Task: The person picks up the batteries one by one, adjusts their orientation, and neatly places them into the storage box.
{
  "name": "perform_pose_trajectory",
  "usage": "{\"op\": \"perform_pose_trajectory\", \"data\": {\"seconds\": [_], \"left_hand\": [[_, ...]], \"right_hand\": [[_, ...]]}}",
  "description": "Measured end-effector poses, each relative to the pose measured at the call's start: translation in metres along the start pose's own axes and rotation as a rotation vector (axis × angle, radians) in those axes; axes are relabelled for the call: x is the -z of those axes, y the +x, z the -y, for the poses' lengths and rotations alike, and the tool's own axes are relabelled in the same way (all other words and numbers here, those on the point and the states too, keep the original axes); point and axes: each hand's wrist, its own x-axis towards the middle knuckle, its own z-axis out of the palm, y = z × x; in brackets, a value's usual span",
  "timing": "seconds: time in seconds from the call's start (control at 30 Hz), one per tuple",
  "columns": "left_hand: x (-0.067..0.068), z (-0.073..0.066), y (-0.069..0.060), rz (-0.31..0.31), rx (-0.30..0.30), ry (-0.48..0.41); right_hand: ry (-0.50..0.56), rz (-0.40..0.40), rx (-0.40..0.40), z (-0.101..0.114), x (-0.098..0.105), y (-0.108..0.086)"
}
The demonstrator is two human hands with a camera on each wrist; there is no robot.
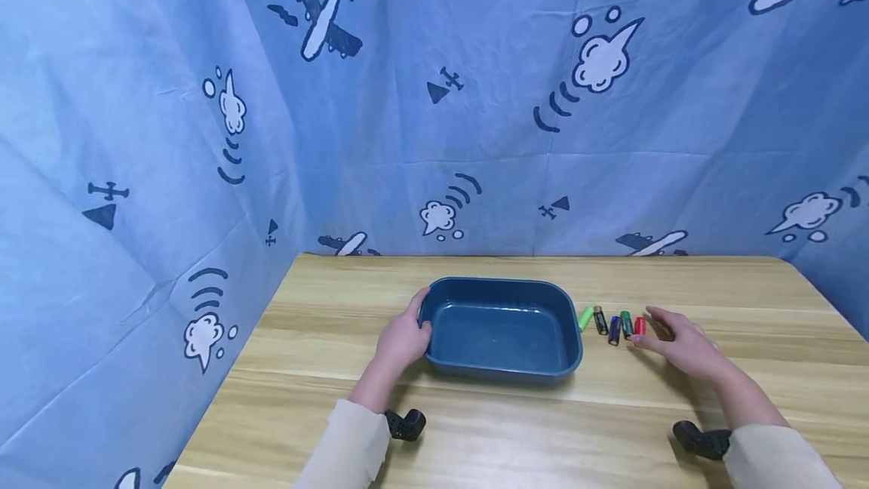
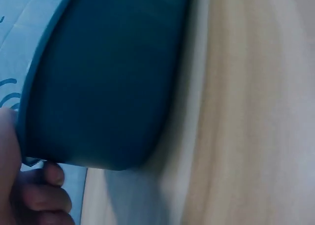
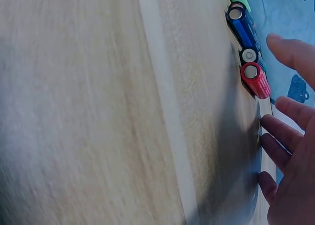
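A dark blue rectangular basin stands upright on the table, and no contents show inside it. My left hand grips the basin's left rim, with its thumb on the near side and fingers curled at the edge in the left wrist view. To the basin's right lie several batteries: a light green one, a black one with a gold end, a blue one, a green one and a red one. My right hand hovers beside the red battery, fingers spread and holding nothing.
The wooden table ends at the back against a blue curtain printed with planes and clouds. Another stretch of curtain hangs along the left side. Black wrist devices sit at both sleeve cuffs.
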Motion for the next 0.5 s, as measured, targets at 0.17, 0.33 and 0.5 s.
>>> {"op": "perform_pose_trajectory", "data": {"seconds": [0.17,0.33,0.5], "left_hand": [[-0.003,0.001,0.0,-0.01,-0.039,-0.084],[-0.004,0.008,-0.002,0.058,-0.054,-0.211],[-0.002,0.012,-0.002,0.105,-0.089,-0.331]], "right_hand": [[-0.019,-0.015,-0.003,-0.002,-0.001,-0.003],[-0.014,-0.006,-0.026,-0.001,-0.003,-0.006],[0.005,-0.007,-0.049,-0.002,-0.005,-0.007]]}}
